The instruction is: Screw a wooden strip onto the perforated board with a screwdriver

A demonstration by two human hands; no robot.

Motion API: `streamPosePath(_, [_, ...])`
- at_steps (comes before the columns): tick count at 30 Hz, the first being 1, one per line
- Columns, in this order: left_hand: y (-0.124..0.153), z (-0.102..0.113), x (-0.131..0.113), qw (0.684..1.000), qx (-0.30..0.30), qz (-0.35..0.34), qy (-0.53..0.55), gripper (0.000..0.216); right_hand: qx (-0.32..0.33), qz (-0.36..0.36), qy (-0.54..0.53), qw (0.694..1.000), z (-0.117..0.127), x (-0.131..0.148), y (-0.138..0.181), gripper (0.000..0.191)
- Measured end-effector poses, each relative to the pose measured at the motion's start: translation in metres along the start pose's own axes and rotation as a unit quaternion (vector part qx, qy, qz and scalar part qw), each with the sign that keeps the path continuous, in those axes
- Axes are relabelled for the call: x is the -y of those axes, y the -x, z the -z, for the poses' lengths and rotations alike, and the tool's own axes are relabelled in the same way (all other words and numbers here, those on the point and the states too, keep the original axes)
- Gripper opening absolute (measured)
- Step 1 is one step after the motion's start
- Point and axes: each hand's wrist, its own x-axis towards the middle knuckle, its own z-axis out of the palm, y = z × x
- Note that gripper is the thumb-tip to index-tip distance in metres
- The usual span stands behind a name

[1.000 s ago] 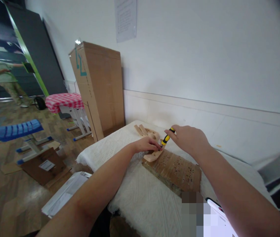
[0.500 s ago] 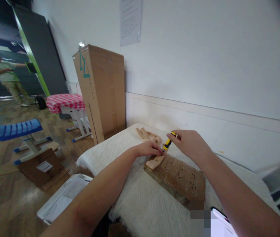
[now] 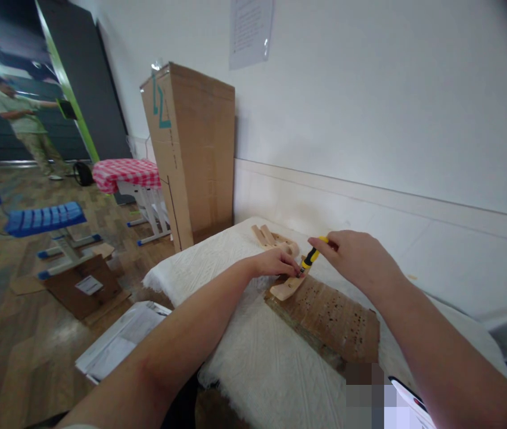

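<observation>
White plain wall (image 3: 382,101) stands beyond both hands; a table with white textured cloth (image 3: 204,256) lies under them. In the head view, the yellow-and-black screwdriver (image 3: 310,259) could slip toward the left hand (image 3: 276,263) if pushed off-axis. Beside that hand, a pale curved wooden piece (image 3: 286,289) rests on the brown, hole-marked wooden block (image 3: 336,316). The right hand (image 3: 352,253), raised above, wraps the slanting handle; the left is half curled near the tip, its grip I cannot tell.
</observation>
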Motion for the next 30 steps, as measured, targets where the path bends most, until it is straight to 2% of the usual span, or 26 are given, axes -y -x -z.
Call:
streamPosePath(4, [-0.001, 0.000, 0.002, 1.000, 0.001, -0.006, 0.009, 0.015, -0.054, 0.041, -0.099, 0.993, -0.007, 0.005, 0.000, 0.037])
streamPosePath(7, [-0.002, 0.000, 0.003, 1.000, 0.000, 0.000, 0.016, 0.014, -0.061, 0.078, -0.147, 0.984, -0.011, 0.005, 0.001, 0.035])
streamPosePath(11, [-0.002, 0.000, 0.004, 1.000, -0.004, 0.008, 0.005, 0.014, -0.040, 0.081, -0.111, 0.990, -0.009, -0.002, 0.001, 0.038])
streamPosePath(16, [-0.002, 0.001, 0.006, 1.000, 0.007, -0.001, 0.012, 0.017, -0.007, -0.008, -0.010, 1.000, -0.003, -0.001, 0.000, 0.040])
streamPosePath(22, [0.000, 0.001, 0.001, 1.000, -0.001, 0.009, 0.002, 0.016, -0.051, 0.057, -0.110, 0.991, -0.013, 0.002, 0.001, 0.040])
streamPosePath(25, [0.001, -0.001, -0.001, 1.000, -0.005, 0.014, 0.007, 0.015, -0.041, 0.078, -0.143, 0.986, -0.014, 0.000, 0.003, 0.043])
streamPosePath(30, [0.000, 0.000, 0.001, 1.000, -0.001, 0.001, 0.007, 0.015, -0.020, 0.030, -0.104, 0.994, -0.009, 0.004, 0.002, 0.032])
